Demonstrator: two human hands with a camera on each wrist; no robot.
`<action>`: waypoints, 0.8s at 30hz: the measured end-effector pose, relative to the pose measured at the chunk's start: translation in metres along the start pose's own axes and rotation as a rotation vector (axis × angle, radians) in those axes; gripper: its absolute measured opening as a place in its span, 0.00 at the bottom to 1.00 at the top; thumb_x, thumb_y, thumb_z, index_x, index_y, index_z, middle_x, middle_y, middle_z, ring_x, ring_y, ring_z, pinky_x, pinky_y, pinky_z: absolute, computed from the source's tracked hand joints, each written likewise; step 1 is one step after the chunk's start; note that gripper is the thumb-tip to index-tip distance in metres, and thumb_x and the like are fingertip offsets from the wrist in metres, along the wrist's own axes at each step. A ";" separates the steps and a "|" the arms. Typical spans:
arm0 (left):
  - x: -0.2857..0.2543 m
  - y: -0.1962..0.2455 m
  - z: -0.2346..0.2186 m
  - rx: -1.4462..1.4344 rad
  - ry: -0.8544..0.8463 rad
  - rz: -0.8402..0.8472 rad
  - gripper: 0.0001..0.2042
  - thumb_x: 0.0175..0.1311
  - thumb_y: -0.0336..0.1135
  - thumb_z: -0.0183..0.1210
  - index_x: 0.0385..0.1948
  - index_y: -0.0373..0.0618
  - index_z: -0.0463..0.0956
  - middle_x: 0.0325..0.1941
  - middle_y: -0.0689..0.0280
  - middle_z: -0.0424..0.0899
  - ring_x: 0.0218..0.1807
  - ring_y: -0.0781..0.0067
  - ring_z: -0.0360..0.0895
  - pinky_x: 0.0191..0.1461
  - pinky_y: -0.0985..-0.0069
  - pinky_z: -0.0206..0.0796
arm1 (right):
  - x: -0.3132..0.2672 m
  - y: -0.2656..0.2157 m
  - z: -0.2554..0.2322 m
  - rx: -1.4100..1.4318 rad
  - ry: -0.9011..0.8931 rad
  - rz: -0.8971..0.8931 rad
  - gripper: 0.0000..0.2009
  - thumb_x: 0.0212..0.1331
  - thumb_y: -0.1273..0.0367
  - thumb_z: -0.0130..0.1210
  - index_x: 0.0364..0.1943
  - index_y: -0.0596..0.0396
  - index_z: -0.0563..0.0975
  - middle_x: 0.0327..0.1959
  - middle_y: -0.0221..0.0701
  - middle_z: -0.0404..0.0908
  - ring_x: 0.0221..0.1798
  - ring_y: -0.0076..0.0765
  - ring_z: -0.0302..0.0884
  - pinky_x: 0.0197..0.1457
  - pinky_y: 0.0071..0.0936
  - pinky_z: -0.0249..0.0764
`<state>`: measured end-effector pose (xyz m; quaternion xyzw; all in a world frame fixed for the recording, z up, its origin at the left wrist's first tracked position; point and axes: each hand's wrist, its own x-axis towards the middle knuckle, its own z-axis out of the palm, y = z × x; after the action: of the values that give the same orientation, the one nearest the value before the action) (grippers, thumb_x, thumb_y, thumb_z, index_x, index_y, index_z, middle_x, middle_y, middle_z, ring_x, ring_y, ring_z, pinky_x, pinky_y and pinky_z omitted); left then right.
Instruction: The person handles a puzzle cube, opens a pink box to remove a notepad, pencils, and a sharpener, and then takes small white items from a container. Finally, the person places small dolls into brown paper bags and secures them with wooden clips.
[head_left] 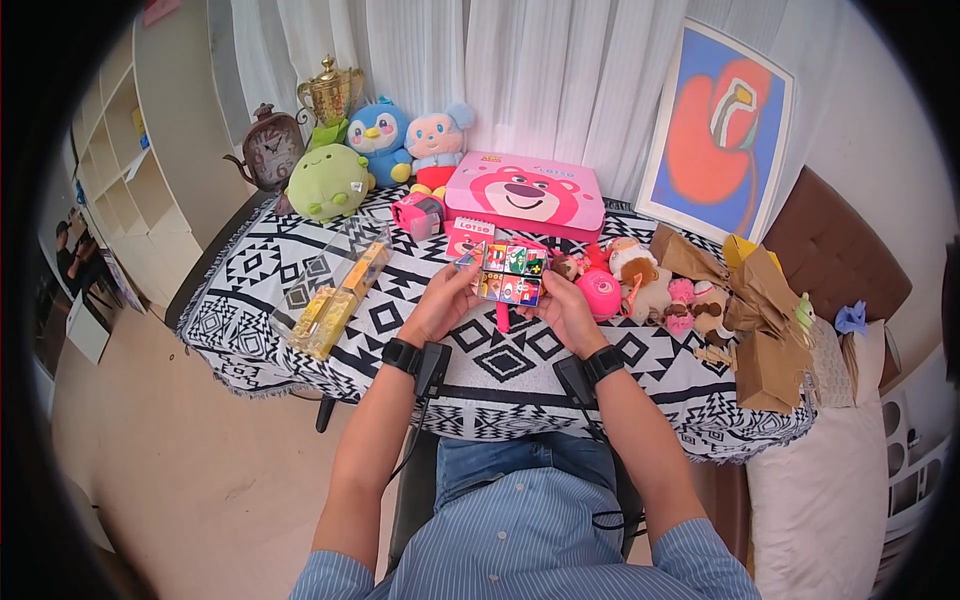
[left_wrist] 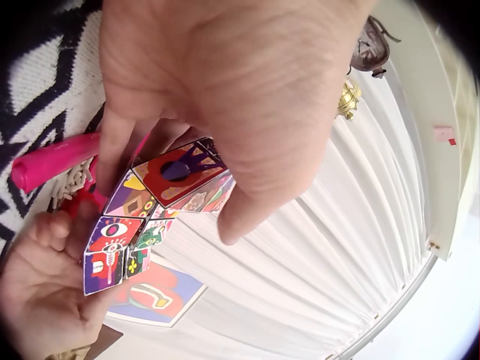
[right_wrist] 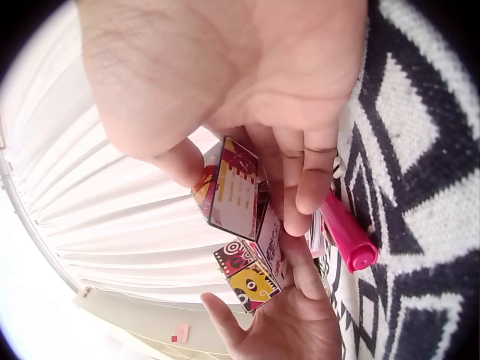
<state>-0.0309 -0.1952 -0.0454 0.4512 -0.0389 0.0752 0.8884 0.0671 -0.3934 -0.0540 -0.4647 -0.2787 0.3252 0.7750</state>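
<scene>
Between both hands, above the patterned cloth, is a folding picture cube [head_left: 510, 275] made of small hinged blocks with colourful printed faces. My left hand [head_left: 446, 302] grips its left side, thumb on the near face. On the other side my right hand [head_left: 566, 314] holds it by thumb and fingers. The left wrist view shows the blocks [left_wrist: 116, 244] bent apart at their hinges, with a large red and purple face [left_wrist: 184, 176] tilted up. In the right wrist view a pale printed face [right_wrist: 238, 191] stands at an angle to a yellow one [right_wrist: 255, 286]. Below lies a bright pink tube-shaped object [right_wrist: 349, 232].
A pink bear box [head_left: 525, 195] stands at the back behind a small LOTSO card [head_left: 470, 238]. Plush toys [head_left: 328, 182] and a clear package [head_left: 345, 295] are on the left. To the right lie a round pink object [head_left: 598, 295], small plush toys and brown paper bags [head_left: 770, 365].
</scene>
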 end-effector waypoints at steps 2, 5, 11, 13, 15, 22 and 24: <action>0.000 -0.003 -0.002 0.096 0.038 0.011 0.20 0.68 0.35 0.52 0.57 0.35 0.62 0.54 0.55 0.74 0.57 0.64 0.74 0.63 0.65 0.67 | 0.000 0.000 0.001 -0.020 0.005 -0.017 0.16 0.70 0.59 0.42 0.49 0.57 0.70 0.40 0.35 0.79 0.38 0.34 0.79 0.39 0.25 0.70; -0.002 0.000 0.002 0.111 0.017 0.035 0.23 0.63 0.28 0.57 0.58 0.35 0.60 0.55 0.56 0.73 0.57 0.66 0.73 0.62 0.67 0.67 | 0.000 0.000 0.004 -0.044 0.010 -0.033 0.16 0.70 0.59 0.43 0.50 0.58 0.70 0.40 0.33 0.79 0.37 0.30 0.78 0.38 0.23 0.70; -0.001 -0.003 0.000 0.161 0.003 0.072 0.25 0.59 0.21 0.57 0.59 0.34 0.59 0.55 0.56 0.73 0.56 0.66 0.74 0.62 0.67 0.67 | -0.004 -0.004 0.011 -0.141 -0.011 -0.023 0.16 0.67 0.64 0.50 0.52 0.59 0.69 0.40 0.30 0.78 0.36 0.25 0.76 0.36 0.20 0.69; -0.002 -0.002 0.001 0.135 0.004 0.059 0.25 0.59 0.20 0.55 0.59 0.34 0.59 0.54 0.57 0.73 0.55 0.66 0.74 0.61 0.68 0.67 | -0.003 -0.002 0.011 -0.201 -0.016 -0.053 0.16 0.66 0.66 0.52 0.53 0.60 0.69 0.40 0.30 0.78 0.36 0.24 0.76 0.36 0.19 0.69; 0.000 -0.003 -0.003 0.122 0.014 0.063 0.24 0.59 0.19 0.55 0.59 0.34 0.59 0.54 0.57 0.73 0.55 0.67 0.75 0.61 0.68 0.67 | -0.002 0.000 0.010 -0.171 0.013 -0.068 0.17 0.63 0.68 0.55 0.53 0.61 0.69 0.40 0.30 0.78 0.36 0.23 0.76 0.36 0.19 0.69; -0.004 0.003 0.006 0.143 0.022 0.064 0.23 0.60 0.22 0.55 0.58 0.34 0.61 0.53 0.58 0.75 0.53 0.70 0.75 0.60 0.71 0.68 | 0.000 0.000 0.004 -0.148 0.023 -0.035 0.17 0.65 0.70 0.52 0.54 0.60 0.65 0.48 0.34 0.75 0.46 0.28 0.76 0.43 0.26 0.74; -0.001 0.000 0.003 0.181 0.037 0.081 0.22 0.60 0.23 0.56 0.57 0.35 0.62 0.52 0.59 0.75 0.53 0.71 0.75 0.59 0.71 0.67 | 0.000 0.001 0.004 -0.117 0.045 -0.042 0.17 0.65 0.70 0.51 0.54 0.61 0.64 0.47 0.34 0.75 0.45 0.28 0.76 0.42 0.26 0.73</action>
<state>-0.0317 -0.1977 -0.0443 0.5263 -0.0340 0.1228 0.8407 0.0641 -0.3916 -0.0532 -0.5106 -0.2894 0.2813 0.7592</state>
